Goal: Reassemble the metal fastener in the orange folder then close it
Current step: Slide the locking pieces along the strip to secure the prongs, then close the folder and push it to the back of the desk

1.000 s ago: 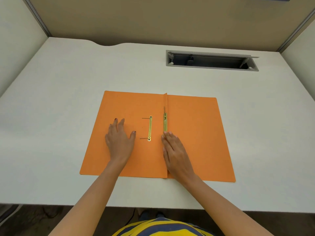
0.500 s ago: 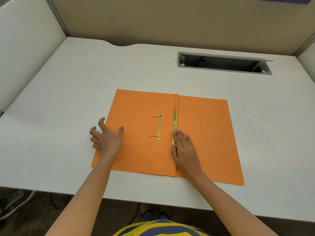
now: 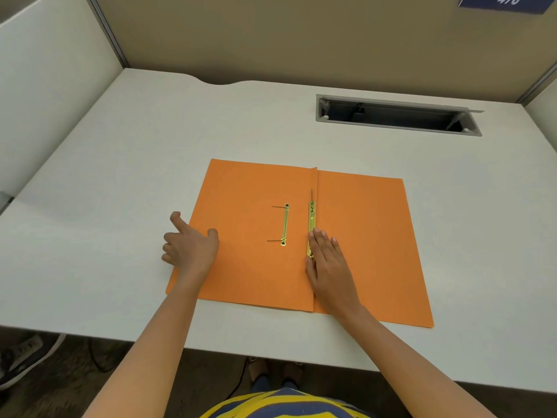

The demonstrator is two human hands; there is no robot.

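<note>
The orange folder [image 3: 250, 267] lies open and flat on the white desk. On its left flap a brass fastener bar [image 3: 284, 223] lies with two thin prongs pointing left. A second brass strip [image 3: 311, 220] runs along the spine fold, one prong standing up at its far end. My right hand [image 3: 328, 267] rests flat by the spine, fingertips covering the strip's near end. My left hand [image 3: 190, 247] is at the left flap's outer edge, thumb on top of the flap, fingers spread beside it on the desk.
A grey cable slot [image 3: 398, 114] is cut into the desk at the back right. Beige partition walls [image 3: 271, 34] enclose the desk on three sides. The desk's front edge [image 3: 271, 354] is close below the folder. A shoe [image 3: 24, 357] shows on the floor at left.
My left hand slid left from the middle of the left flap to its outer edge. My right hand moved slightly forward along the spine onto the strip. The view shifted.
</note>
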